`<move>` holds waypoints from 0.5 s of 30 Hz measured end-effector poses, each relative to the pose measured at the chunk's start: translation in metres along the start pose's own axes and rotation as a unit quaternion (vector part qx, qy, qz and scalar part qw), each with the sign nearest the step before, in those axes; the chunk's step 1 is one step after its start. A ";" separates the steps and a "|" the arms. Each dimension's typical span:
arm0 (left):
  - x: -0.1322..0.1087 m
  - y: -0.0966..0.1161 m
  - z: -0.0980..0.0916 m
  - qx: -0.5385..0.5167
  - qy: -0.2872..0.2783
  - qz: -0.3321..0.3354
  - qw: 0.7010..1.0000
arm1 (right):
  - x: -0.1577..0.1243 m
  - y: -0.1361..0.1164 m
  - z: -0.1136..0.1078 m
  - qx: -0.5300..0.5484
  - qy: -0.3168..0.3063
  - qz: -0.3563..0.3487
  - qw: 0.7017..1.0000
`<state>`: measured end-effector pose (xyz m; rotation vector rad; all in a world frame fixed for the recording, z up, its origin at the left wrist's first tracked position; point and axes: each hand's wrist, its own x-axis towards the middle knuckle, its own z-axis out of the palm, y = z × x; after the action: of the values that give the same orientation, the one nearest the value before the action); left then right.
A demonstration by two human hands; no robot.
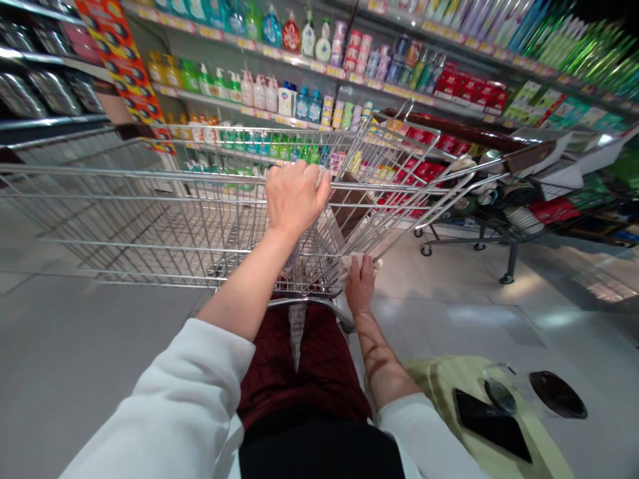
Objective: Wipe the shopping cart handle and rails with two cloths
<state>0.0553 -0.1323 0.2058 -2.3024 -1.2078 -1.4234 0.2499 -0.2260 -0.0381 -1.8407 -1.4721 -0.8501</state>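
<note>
My left grip (295, 196) is clenched over the top wire of the cart (150, 226). Its fingers curl away from me, so their tips are hidden. Something pale shows just past the knuckles, and I cannot tell whether it is a rag or part of the cart. Below and to the right of that grip, my right grip (360, 283) is closed on a pale cloth (348, 263), held against the cart's near lower corner. Most of the cloth is hidden under the fingers. The cart's mesh runs off to the left of both grips and blurs there. Beyond the left grip, through the wires, stand shelves (279, 46) of bottles with labels too small to read. To the right of the right grip, a second trolley (499, 199) is hard to make out among clutter. Nearer me than the right grip lies a yellowish bag (439, 386) with a phone (492, 422) on it, its lower end cut off.
</note>
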 end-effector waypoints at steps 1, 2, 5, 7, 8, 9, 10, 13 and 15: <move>0.000 0.000 0.000 0.004 0.002 0.001 1.000 | -0.003 0.001 0.001 0.004 0.001 -0.005 1.000; 0.000 -0.001 0.000 0.008 0.005 0.004 1.000 | -0.005 0.002 0.000 0.011 0.002 -0.009 1.000; 0.000 -0.001 0.000 0.028 0.017 0.021 0.999 | -0.009 0.003 -0.008 0.057 0.001 -0.011 0.998; 0.000 -0.001 -0.002 0.042 0.023 0.033 0.998 | -0.013 0.003 -0.016 0.109 0.008 -0.009 0.994; 0.000 -0.001 -0.002 0.047 0.025 0.037 0.998 | -0.014 0.003 -0.020 0.130 0.018 -0.006 0.991; 0.000 -0.001 -0.003 0.050 0.027 0.040 0.998 | -0.014 0.005 -0.025 0.143 0.031 0.000 0.989; 0.000 -0.001 -0.003 0.050 0.028 0.042 0.997 | -0.011 0.009 -0.030 0.148 0.048 0.013 0.988; 0.000 0.000 -0.004 0.050 0.028 0.043 0.997 | 0.021 0.037 -0.054 0.130 0.129 0.083 0.980; -0.001 -0.001 -0.004 0.053 0.028 0.041 0.997 | 0.063 0.065 -0.081 0.115 0.198 0.135 0.964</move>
<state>0.0521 -0.1342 0.2073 -2.2000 -1.1313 -1.3513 0.3162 -0.2659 0.0556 -1.5445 -0.9969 -0.8154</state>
